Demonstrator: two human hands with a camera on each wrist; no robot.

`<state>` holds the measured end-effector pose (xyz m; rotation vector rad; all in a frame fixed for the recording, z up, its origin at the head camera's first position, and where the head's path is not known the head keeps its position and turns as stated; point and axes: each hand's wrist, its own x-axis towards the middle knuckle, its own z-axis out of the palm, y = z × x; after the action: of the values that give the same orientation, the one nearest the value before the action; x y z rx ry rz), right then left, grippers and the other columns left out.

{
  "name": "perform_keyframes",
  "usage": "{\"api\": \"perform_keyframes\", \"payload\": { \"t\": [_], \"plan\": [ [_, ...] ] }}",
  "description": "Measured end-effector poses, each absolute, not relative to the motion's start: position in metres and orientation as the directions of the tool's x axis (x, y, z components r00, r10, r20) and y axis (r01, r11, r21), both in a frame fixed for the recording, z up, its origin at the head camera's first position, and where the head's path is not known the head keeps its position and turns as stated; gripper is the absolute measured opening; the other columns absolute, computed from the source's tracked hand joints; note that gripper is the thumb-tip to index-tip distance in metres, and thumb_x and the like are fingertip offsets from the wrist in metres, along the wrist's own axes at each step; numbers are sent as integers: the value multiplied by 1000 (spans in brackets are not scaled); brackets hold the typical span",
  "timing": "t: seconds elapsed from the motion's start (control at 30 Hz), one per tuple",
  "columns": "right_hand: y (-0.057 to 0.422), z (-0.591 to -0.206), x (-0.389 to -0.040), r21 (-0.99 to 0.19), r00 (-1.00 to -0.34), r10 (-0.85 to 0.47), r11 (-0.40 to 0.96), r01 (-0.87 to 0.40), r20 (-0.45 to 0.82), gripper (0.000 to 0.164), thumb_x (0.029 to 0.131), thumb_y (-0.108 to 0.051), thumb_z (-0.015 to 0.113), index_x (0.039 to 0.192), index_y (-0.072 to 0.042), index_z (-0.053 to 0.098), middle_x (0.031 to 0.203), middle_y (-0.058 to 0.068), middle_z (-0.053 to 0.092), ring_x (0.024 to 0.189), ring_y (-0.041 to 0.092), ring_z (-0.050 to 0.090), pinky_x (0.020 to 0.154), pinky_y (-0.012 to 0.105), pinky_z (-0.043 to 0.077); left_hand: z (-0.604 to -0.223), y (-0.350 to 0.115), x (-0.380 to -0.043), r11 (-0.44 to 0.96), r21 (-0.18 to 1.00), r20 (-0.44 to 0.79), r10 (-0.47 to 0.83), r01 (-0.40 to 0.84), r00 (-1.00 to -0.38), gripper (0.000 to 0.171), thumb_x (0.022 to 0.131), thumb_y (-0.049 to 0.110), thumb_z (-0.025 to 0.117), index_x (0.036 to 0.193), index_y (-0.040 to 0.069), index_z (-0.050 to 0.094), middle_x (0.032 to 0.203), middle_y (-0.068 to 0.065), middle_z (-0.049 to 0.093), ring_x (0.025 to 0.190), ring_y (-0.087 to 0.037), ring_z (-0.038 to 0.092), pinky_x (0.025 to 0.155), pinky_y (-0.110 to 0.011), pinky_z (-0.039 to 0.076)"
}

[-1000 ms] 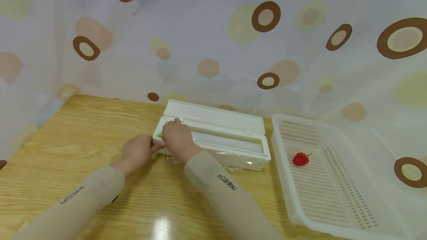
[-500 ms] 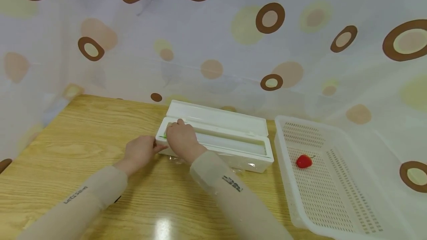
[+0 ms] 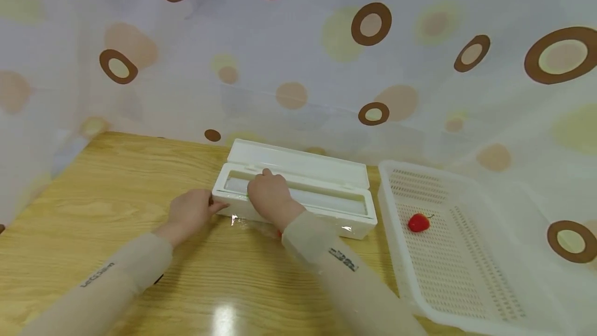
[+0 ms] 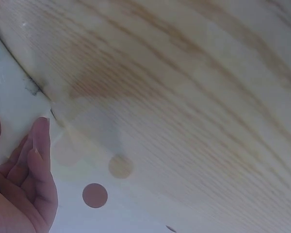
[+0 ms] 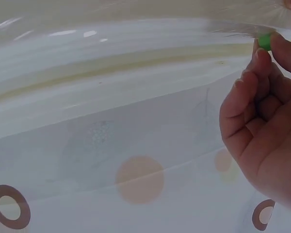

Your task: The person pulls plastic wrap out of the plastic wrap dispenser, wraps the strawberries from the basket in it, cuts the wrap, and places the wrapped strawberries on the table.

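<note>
Near the middle of the head view, a white box (image 3: 333, 215) sits on the worktop (image 3: 135, 180) with its lid (image 3: 298, 165) tipped back, a pale roll (image 3: 333, 201) lying inside and clear film (image 3: 346, 228) hanging over its front side. The left hand (image 3: 191, 214) grips the box's left end at the corner; the right hand (image 3: 271, 196) pinches a small green piece (image 5: 265, 42), seen at the upper right of the right wrist view, at the box's front edge. The step in hand looks like working that piece along the edge across the film. To do it well, the left hand should brace its end firmly so the box does not skid or twist, while the right holds a light, level pinch and moves evenly along the edge, without lifting; tilting or rushing could bunch the film. The film should lie flat under the piece. A bit of red shows by the right cuff, too small to identify. At right, a white basket (image 3: 402, 253) holds a red fruit (image 3: 418, 223), well apart from both hands.
</note>
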<state>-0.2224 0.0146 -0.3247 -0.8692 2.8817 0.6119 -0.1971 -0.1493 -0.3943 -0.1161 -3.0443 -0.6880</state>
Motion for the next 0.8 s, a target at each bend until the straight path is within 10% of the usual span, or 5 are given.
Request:
{"api": "perform_keyframes", "payload": {
  "t": [0.8],
  "plan": [
    [78, -309, -220, 397, -861, -460, 764, -509, -219, 19, 90, -2, 54, 81, -9, 69, 78, 4, 66, 81, 17, 58, 64, 32, 53, -391, -150, -194, 902, 424, 26, 82, 85, -996, 39, 89, 42, 58, 65, 12, 53, 56, 1, 48, 51, -12, 43, 44, -24, 31]
  ]
}}
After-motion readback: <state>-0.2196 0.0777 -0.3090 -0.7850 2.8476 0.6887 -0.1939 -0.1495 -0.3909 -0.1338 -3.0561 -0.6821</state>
